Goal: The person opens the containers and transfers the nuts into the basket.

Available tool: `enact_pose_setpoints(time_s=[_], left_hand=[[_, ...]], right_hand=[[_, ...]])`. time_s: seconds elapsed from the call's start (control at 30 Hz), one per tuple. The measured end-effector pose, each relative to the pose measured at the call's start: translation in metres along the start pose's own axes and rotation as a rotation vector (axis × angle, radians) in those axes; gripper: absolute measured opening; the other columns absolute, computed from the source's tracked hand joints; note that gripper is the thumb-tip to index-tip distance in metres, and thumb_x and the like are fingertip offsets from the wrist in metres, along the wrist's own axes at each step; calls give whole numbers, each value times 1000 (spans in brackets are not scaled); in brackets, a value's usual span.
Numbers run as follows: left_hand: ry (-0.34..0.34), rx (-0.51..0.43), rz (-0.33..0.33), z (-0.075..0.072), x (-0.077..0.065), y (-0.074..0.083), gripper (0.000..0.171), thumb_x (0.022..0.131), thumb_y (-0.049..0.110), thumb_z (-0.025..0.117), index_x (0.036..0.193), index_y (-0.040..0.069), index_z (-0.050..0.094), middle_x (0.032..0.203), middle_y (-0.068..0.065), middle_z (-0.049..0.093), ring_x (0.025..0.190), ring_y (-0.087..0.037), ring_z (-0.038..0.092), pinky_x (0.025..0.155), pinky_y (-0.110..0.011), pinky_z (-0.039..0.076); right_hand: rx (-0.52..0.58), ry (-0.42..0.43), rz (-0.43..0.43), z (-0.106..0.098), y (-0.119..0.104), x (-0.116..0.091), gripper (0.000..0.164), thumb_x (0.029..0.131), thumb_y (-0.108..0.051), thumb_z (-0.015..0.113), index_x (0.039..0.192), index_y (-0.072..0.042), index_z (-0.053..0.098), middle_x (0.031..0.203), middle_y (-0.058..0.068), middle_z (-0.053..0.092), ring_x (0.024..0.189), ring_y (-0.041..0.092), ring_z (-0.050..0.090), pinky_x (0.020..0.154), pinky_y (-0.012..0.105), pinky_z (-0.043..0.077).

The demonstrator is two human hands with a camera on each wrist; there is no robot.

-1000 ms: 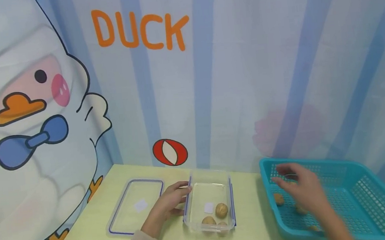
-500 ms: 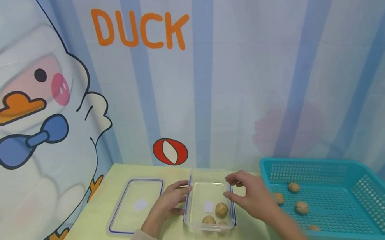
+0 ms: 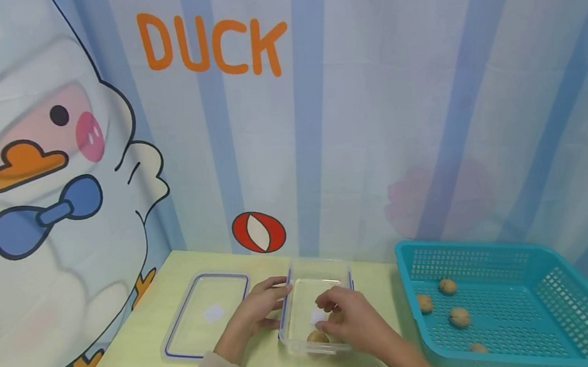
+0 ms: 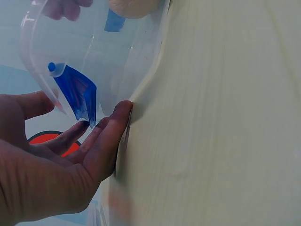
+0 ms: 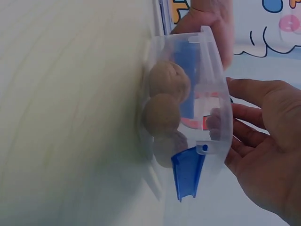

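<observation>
A clear plastic food box (image 3: 315, 270) with blue latches stands uncovered on the table. My left hand (image 3: 260, 308) touches its left side, fingertips at the rim and beside a hanging blue latch (image 4: 77, 92) in the left wrist view. My right hand (image 3: 352, 319) reaches down into the box with fingers loosely bent and apart, and no walnut shows between them. Inside, at the near end, lie walnuts; one walnut (image 3: 317, 337) shows past the right hand, which covers most of the others. Through the wall, the right wrist view shows three, including a walnut (image 5: 161, 113) in the middle.
The box's clear lid (image 3: 187, 323), with a blue seal, lies flat on the table left of the left forearm. To the right stands a turquoise perforated basket (image 3: 473, 245) with several walnuts, such as the walnut (image 3: 460, 317). A printed curtain (image 3: 351, 111) hangs behind the table.
My right hand has moved left from over the basket to the box and then down into it. My left hand stays at the box's left side.
</observation>
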State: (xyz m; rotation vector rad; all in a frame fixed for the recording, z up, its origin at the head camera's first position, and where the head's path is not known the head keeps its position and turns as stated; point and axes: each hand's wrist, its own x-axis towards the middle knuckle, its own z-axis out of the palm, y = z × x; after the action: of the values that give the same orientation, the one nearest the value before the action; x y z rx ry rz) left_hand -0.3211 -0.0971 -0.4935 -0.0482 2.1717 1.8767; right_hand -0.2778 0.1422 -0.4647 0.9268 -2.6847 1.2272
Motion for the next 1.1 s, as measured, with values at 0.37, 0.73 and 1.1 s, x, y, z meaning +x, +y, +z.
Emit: enact_pose_setpoints(time_s=[0.37, 0.73, 1.1], left_hand=[[-2, 0, 4, 1, -1, 2, 58, 106, 35, 65, 154, 6, 51, 143, -18, 62, 132, -43, 58, 84, -50, 59], [6, 3, 4, 0, 1, -1, 57, 106, 34, 65, 154, 6, 52, 143, -19, 62, 131, -43, 59, 83, -50, 59], [9, 11, -2, 0, 1, -2, 60, 105, 37, 67, 154, 6, 52, 143, -18, 62, 131, -43, 59, 83, -50, 59]], right_hand=[[-107, -78, -81, 10, 5, 5, 29, 86, -14, 90, 107, -2, 75, 99, 9, 74, 84, 22, 68, 76, 28, 55], [-153, -185, -71, 8, 6, 12, 21, 88, -15, 89, 100, -4, 76, 92, 3, 75, 84, 15, 70, 77, 28, 57], [-179, -264, -85, 6, 4, 15, 12, 87, -6, 86, 93, -5, 77, 86, 0, 75, 79, 8, 69, 74, 23, 56]])
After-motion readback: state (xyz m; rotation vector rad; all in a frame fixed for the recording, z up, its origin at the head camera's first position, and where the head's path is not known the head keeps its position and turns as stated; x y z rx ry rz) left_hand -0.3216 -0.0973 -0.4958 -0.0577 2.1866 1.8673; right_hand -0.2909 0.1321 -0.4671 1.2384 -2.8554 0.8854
